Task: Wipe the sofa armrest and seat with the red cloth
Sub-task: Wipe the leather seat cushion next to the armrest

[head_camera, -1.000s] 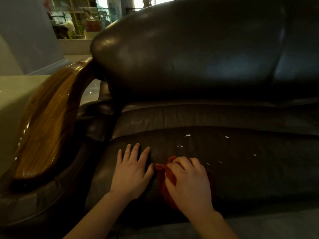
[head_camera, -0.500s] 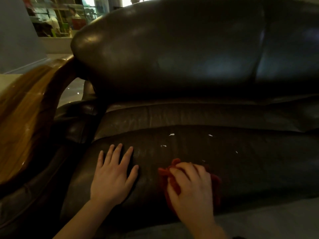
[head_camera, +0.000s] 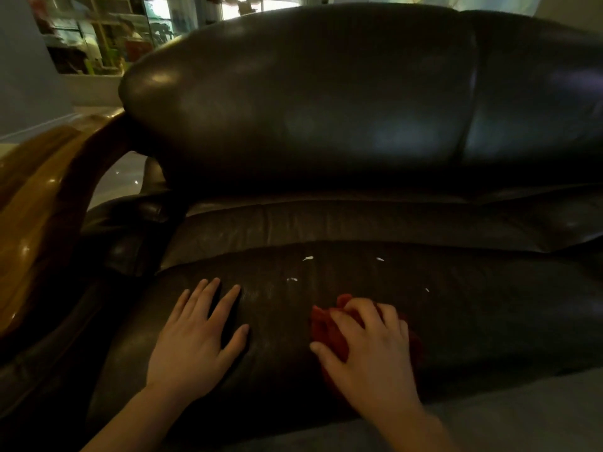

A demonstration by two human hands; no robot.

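A dark brown leather sofa fills the view. Its seat cushion (head_camera: 473, 321) lies in front of me and its glossy wooden armrest (head_camera: 36, 223) curves down the left side. The red cloth (head_camera: 326, 327) is bunched on the front middle of the seat, mostly hidden under my right hand (head_camera: 372, 357), which presses down on it with curled fingers. My left hand (head_camera: 195, 340) lies flat on the seat to the left of the cloth, fingers spread, holding nothing. Several small white specks (head_camera: 307, 258) dot the seat beyond the cloth.
The padded backrest (head_camera: 310, 102) rises behind the seat. A leather side pad (head_camera: 130, 230) sits between armrest and seat. Pale floor (head_camera: 124, 177) shows through the gap under the armrest. A lit room with shelves (head_camera: 94, 37) lies at the far left.
My right hand has slid the red cloth rightward across the seat, away from my left hand. The left hand has stayed flat. The view has shifted right.
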